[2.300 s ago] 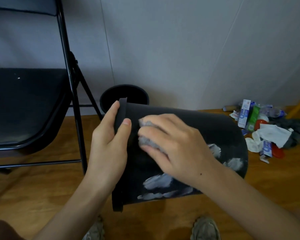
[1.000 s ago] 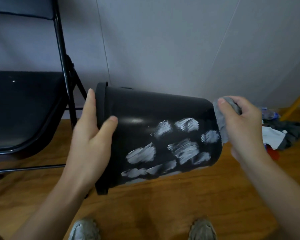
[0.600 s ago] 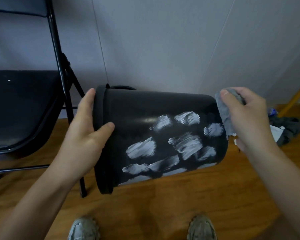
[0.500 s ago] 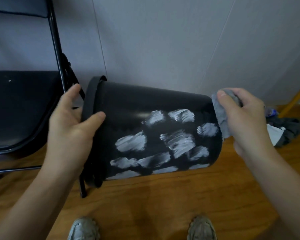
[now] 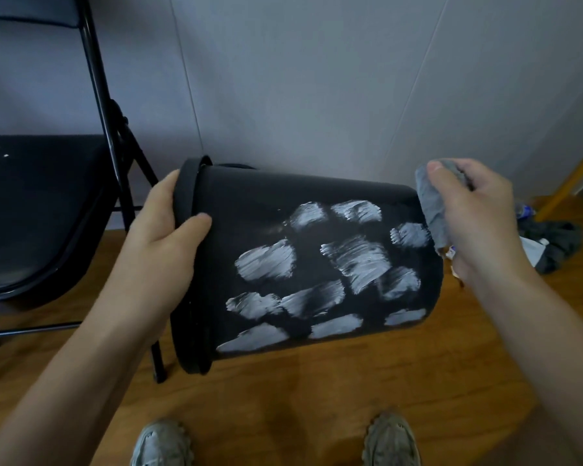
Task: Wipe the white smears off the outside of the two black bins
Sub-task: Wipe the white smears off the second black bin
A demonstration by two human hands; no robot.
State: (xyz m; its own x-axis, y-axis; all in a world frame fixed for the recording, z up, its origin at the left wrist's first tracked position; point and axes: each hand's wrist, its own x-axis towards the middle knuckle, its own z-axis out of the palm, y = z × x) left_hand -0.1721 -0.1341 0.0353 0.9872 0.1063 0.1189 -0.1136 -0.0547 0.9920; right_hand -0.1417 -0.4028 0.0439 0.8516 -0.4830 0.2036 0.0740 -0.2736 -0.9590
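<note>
1. Bin (image 5: 260, 210) is lying sideways in the air above the floor (image 5: 317, 398), rim to the left, white smears (image 5: 317, 274) facing the camera.
2. Left hand (image 5: 159, 243) is gripping the rim, thumb on the outside wall, fingers curled over the edge.
3. Right hand (image 5: 478, 216) is pinching a grey cloth (image 5: 433, 210) against the bin's base end.
4. Chair (image 5: 48, 196) is standing to the left; shoes (image 5: 162, 445) are showing below.
</note>
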